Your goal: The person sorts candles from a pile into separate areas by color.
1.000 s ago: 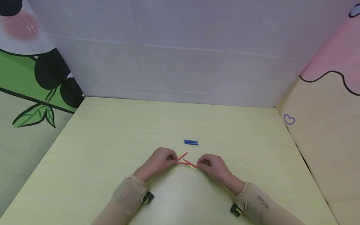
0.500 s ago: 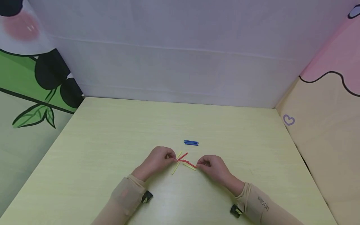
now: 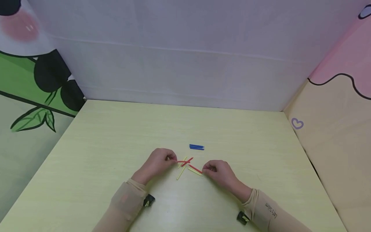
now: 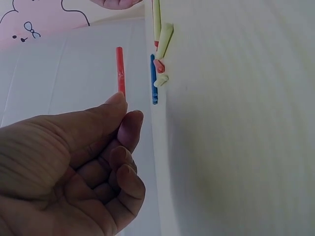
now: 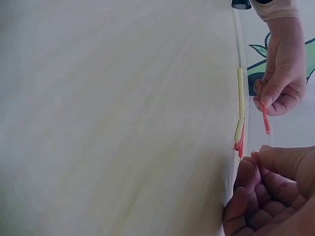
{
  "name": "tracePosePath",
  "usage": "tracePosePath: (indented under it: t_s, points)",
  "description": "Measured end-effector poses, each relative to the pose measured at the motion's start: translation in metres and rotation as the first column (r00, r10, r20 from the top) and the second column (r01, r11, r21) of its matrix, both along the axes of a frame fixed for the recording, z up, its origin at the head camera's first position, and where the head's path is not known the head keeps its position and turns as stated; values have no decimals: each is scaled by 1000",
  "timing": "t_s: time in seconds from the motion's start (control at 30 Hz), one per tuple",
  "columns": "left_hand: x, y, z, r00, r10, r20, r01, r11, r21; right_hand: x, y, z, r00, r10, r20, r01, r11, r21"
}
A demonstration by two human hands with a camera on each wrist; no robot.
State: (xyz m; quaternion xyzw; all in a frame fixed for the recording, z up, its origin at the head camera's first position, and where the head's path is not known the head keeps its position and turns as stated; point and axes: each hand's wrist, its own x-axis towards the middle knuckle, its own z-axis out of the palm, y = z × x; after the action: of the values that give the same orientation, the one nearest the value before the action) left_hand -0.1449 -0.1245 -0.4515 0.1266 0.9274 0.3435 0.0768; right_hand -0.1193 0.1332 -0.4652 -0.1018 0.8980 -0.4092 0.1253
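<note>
1. Currently, my left hand (image 3: 157, 162) pinches a red stick (image 4: 120, 71) between thumb and forefinger, the other fingers curled in; the left wrist view shows it lifted clear of the worktop (image 3: 130, 135).
2. From the head view, that stick points right and passes over a second red stick (image 3: 184, 164), which slants from near left to far right.
3. My right hand (image 3: 221, 172) is low by the worktop, thumb and forefinger brought together at the near right end of a third red stick (image 3: 195, 169); I cannot tell whether they pinch it or merely touch it.
4. Just to the near side of that third stick lies a yellow stick (image 3: 195, 172), almost parallel to it.
5. Left of those, another yellow stick (image 3: 181, 173) slants toward me, while one more, the far yellow stick (image 3: 185, 159), crosses the second red one.
6. Farther off, three blue sticks (image 3: 196, 147) lie side by side, running left to right.
7. I wear beige sleeves (image 3: 124, 201), the right one lettered; a pale wall (image 3: 185, 64) stands behind the worktop's far edge.
</note>
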Motion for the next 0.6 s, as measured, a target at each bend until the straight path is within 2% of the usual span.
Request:
tracePosePath:
  t_s: [0.33, 0.6]
  points:
    - [-5, -6, 1, 1000, 23, 7, -23, 999, -23, 1, -1, 2, 1000, 11, -17, -11, 1000, -5]
    - [-10, -14, -3, 999, 22, -34, -24, 998, -62, 1, -2, 3, 1000, 6, -7, -6, 1000, -6]
